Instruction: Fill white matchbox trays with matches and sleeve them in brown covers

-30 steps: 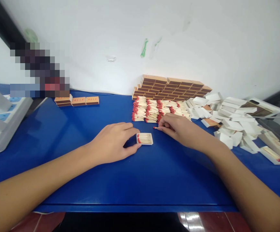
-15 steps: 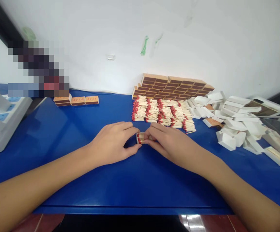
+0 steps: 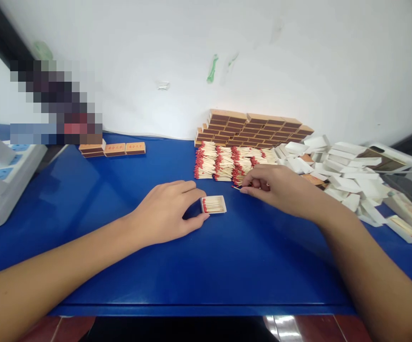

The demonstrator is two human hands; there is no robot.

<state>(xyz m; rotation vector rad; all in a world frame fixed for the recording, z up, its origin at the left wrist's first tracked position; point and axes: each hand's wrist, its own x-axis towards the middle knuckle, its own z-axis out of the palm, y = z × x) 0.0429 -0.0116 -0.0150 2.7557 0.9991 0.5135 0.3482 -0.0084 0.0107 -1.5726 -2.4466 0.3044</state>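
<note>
A small white matchbox tray point(image 3: 224, 204) lies on the blue table with a layer of red-headed matches point(image 3: 213, 205) in it. My left hand point(image 3: 168, 211) steadies its left end between thumb and forefinger. To the upper right, my right hand point(image 3: 268, 185) pinches a single match point(image 3: 236, 188) by its plain end, the head pointing left. Just behind that hand, loose matches point(image 3: 223, 161) are heaped in rows, their red heads mostly to the left. The right hand hides part of the heap.
A stack of matchboxes point(image 3: 252, 128) stands against the wall behind the matches. Several white trays point(image 3: 348, 166) are piled at the right, near a phone point(image 3: 391, 158). Orange matchboxes point(image 3: 115, 149) sit at the back left. A power strip point(image 3: 17, 175) lies at the left edge.
My right hand has moved from the tray up and right to the heap and now pinches a match. My left hand has stayed at the tray.
</note>
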